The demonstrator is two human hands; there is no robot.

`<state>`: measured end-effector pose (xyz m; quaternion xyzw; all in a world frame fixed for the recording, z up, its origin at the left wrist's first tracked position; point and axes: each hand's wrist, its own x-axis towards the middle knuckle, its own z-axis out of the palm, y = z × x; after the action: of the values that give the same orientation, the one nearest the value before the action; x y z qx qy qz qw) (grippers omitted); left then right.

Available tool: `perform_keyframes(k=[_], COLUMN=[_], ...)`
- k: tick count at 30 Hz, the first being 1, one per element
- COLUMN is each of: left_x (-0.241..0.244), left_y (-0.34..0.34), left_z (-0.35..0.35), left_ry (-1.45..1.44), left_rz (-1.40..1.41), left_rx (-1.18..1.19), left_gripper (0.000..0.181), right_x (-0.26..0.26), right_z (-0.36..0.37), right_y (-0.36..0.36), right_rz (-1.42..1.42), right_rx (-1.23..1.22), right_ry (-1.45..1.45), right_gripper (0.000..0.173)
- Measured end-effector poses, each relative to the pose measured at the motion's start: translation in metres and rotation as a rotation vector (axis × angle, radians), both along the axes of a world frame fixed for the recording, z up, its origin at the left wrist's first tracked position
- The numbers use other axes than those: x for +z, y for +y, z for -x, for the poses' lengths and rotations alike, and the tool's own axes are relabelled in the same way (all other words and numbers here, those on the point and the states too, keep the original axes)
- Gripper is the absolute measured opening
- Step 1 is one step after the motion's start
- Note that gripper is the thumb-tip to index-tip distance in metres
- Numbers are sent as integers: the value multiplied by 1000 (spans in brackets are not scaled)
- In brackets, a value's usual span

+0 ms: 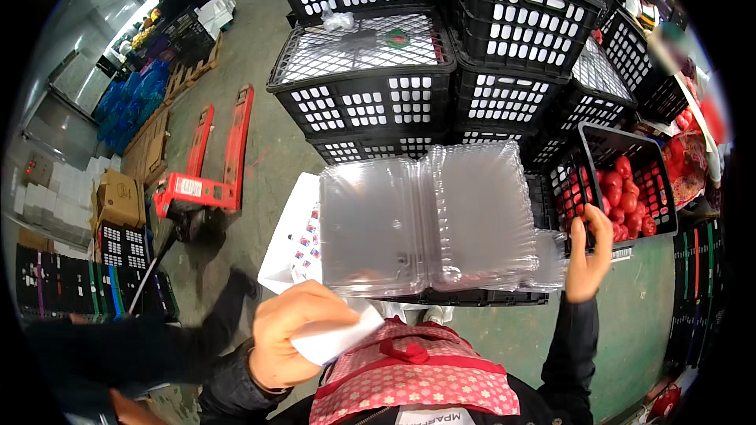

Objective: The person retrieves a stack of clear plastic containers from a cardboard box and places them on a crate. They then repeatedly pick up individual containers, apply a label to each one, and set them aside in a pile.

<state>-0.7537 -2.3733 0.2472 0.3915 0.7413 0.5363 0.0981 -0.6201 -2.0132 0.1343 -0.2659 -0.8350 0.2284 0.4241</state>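
Observation:
My left hand pinches a piece of white paper above the apron, in front of the stack's near left corner. A nested stack of clear plastic clamshell containers lies opened out before me on a black crate. Beside its right edge is my right hand, thumb and forefinger apart, with nothing visible between them. Under the stack's left side, a white sheet or box shows small printed stickers. Just beyond my right hand, a black crate holds several red tomato-like fruits.
Ventilated black crates are stacked ahead, one bearing a crumpled plastic bag. A red pallet jack stands on the floor at left. Another person's dark sleeve and leg are at lower left. Folded crates are stacked at right.

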Motion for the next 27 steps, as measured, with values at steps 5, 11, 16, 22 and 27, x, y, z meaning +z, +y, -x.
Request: perform_keyframes(k=[5,11,16,22,27], left_x=[-5,-34,-51,-49,-66], left_y=[-17,-55,-71,-84,-88], left_z=[12,51,74,89,107], left_ry=[5,10,-37,-156,-174], left_rz=[-45,-24,-245,-206,-142], left_rx=[-149,-18,-117,-190,-71], left_gripper=[24,20,27,20,18], right_x=[101,133,124,106,149], right_z=[39,74,104,120,117], right_y=[-142,-169,-198,-228,-216], right_rz=[354,147,281,168,168], right_rx=[1152,1197,1032,1144,1081], right_ry=[-236,314,-469,-316,85], right_gripper=[43,30,48,23,16])
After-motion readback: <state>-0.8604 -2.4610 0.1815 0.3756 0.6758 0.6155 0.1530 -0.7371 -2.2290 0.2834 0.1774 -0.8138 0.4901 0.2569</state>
